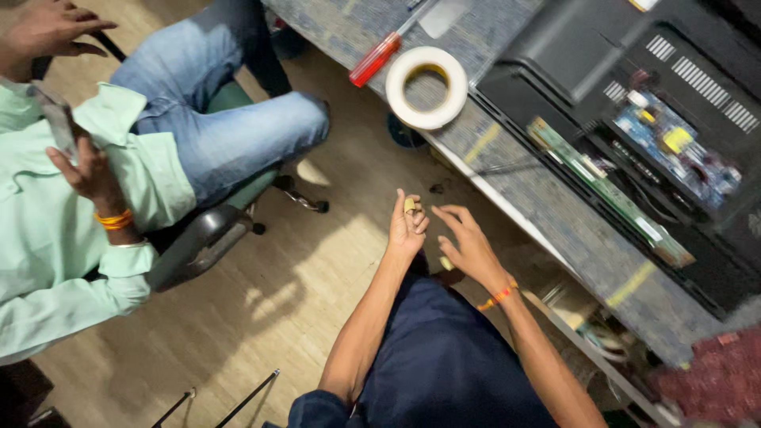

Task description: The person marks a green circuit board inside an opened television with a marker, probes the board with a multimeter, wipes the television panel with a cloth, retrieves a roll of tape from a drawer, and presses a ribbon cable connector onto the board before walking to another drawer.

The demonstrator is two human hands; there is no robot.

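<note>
My left hand (407, 228) is raised over the wooden floor, its fingers closed on a small tan piece (410, 206) pinched at the fingertips. Just to its right, my right hand (469, 244) holds nothing, fingers spread and pointing toward the left hand; an orange thread band circles its wrist. Both hands hover beside the edge of the grey-blue table (555, 214), not touching it. A white roll of tape (426, 87) lies on the table above the hands, with a red-handled screwdriver (376, 59) next to it.
An opened black flat-screen set (571, 55) lies on the table with a green strip board (610, 194) and a blue circuit board (674, 147) exposed. At left, another person in a mint shirt and jeans sits on an office chair (202, 242), holding a phone (59, 123).
</note>
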